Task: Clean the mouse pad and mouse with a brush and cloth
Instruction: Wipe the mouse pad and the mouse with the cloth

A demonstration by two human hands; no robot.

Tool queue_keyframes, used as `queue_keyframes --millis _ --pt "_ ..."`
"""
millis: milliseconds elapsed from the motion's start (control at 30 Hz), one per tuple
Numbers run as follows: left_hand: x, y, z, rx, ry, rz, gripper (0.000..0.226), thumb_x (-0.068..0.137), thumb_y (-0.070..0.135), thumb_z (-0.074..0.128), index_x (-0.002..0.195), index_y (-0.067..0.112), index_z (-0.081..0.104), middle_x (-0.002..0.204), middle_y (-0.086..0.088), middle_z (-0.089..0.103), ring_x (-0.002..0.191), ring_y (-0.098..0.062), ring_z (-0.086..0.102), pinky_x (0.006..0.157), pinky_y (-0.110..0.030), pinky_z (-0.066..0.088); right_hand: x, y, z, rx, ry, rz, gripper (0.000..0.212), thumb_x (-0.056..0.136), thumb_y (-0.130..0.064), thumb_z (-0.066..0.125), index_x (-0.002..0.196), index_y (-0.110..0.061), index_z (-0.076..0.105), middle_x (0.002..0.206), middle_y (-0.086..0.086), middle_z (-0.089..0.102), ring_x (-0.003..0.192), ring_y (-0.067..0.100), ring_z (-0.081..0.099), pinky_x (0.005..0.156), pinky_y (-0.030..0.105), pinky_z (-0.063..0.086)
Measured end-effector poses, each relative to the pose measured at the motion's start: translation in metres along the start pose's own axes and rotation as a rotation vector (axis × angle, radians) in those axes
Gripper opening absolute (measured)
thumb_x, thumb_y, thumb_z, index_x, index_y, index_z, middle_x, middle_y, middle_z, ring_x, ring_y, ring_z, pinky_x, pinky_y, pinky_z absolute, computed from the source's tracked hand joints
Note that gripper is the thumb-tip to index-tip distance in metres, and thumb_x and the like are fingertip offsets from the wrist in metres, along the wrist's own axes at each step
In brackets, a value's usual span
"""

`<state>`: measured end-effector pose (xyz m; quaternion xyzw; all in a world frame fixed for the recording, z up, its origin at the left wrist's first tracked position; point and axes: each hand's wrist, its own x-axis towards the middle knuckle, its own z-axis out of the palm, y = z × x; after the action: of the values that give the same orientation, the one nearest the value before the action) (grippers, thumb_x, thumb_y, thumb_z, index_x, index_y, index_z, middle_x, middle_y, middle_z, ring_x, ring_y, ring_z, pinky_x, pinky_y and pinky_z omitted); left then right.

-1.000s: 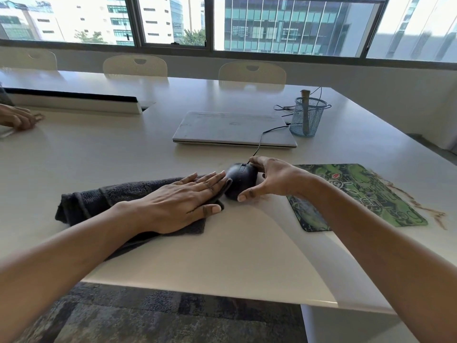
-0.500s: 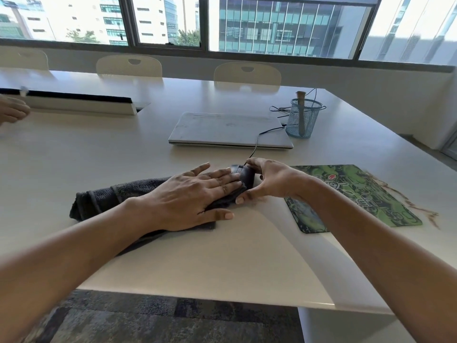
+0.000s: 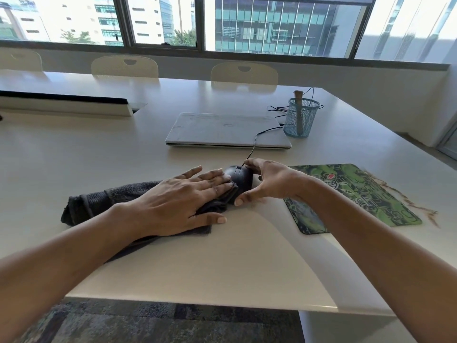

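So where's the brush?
In the head view, the brush stands in the blue cup at the far right, beside the laptop.

**One head-worn view, forward and down**

You see everything through a single wide-angle camera worn on your head, at the near edge of the white table (image 3: pixel 173 268). It faces forward and tilts down, so your forearms enter from the bottom corners. Your left hand (image 3: pixel 173 201) and right hand (image 3: pixel 272 180) sit close, near the middle of the frame, at the black corded mouse (image 3: pixel 241 178). Far across, the closed silver laptop (image 3: pixel 227 129) and the row of windows (image 3: pixel 272 23) fill the top.
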<state>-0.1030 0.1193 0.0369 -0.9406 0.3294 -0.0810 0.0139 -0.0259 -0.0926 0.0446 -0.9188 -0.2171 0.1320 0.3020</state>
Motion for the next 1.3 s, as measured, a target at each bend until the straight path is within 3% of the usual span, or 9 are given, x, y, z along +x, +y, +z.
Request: queue_keyframes --millis 300,433,633,800,967,1167,1300 --pt "0.032 0.003 -0.003 -0.001 -0.018 -0.046 0.083 0.079 0.072 0.01 0.148 0.026 0.014 0.156 0.008 0.013 0.142 0.0 -0.001 0.11 -0.016 -0.011 0.004 0.003 0.0 0.025 -0.002 -0.028 0.087 0.056 -0.04 0.085 0.131 -0.019 0.044 0.13 -0.001 0.055 0.123 0.014 0.049 0.108 0.035 0.037" --pt "0.025 -0.004 -0.004 -0.029 -0.018 0.018 0.08 0.082 0.074 0.016 0.147 0.028 0.014 0.154 0.011 0.014 0.136 0.006 -0.008 0.108 -0.011 -0.015 0.005 0.003 0.0 0.02 -0.011 -0.021 0.091 0.053 -0.042 0.086 0.13 -0.019 0.045 0.127 -0.004 0.056 0.121 0.013 0.049 0.107 0.034 0.038" --pt "-0.005 -0.012 0.002 0.014 -0.057 0.095 0.068 0.083 0.072 0.005 0.14 0.038 -0.01 0.148 0.022 -0.011 0.135 0.011 -0.021 0.106 -0.008 -0.021 0.004 0.003 0.001 -0.017 -0.01 -0.003 0.094 0.052 -0.046 0.086 0.131 -0.021 0.044 0.125 -0.005 0.055 0.12 0.014 0.049 0.107 0.034 0.038" --pt "-0.016 -0.014 0.009 0.034 -0.073 0.103 0.064 0.085 0.069 -0.001 0.138 0.038 -0.017 0.147 0.021 -0.022 0.135 0.007 -0.024 0.106 -0.01 -0.023 0.004 0.004 -0.001 -0.027 -0.039 0.005 0.105 0.049 -0.046 0.086 0.138 -0.02 0.038 0.137 -0.002 0.049 0.129 0.015 0.042 0.111 0.035 0.033" --pt "-0.014 -0.009 0.009 0.056 -0.124 0.112 0.063 0.08 0.07 -0.01 0.133 0.042 -0.027 0.144 0.021 -0.031 0.134 0.006 -0.029 0.107 -0.014 -0.024 0.005 0.004 -0.001 -0.014 -0.051 0.003 0.104 0.045 -0.046 0.087 0.135 -0.02 0.042 0.134 -0.002 0.052 0.128 0.015 0.043 0.111 0.035 0.033" --pt "-0.003 0.002 0.01 0.081 -0.103 0.1 0.065 0.081 0.067 -0.006 0.133 0.034 -0.028 0.147 0.014 -0.029 0.133 0.002 -0.032 0.108 -0.016 -0.023 0.004 0.003 -0.002 -0.028 -0.053 -0.006 0.11 0.044 -0.047 0.086 0.138 -0.019 0.038 0.137 -0.003 0.049 0.13 0.014 0.041 0.112 0.034 0.032" --pt "0.0 0.004 0.009 0.019 -0.113 0.072 0.07 0.08 0.067 -0.003 0.138 0.032 -0.02 0.149 0.015 -0.022 0.135 0.002 -0.027 0.114 -0.019 -0.013 0.004 0.004 -0.001 -0.008 -0.049 -0.005 0.111 0.045 -0.044 0.088 0.14 -0.018 0.036 0.139 -0.003 0.048 0.131 0.013 0.041 0.113 0.034 0.031"
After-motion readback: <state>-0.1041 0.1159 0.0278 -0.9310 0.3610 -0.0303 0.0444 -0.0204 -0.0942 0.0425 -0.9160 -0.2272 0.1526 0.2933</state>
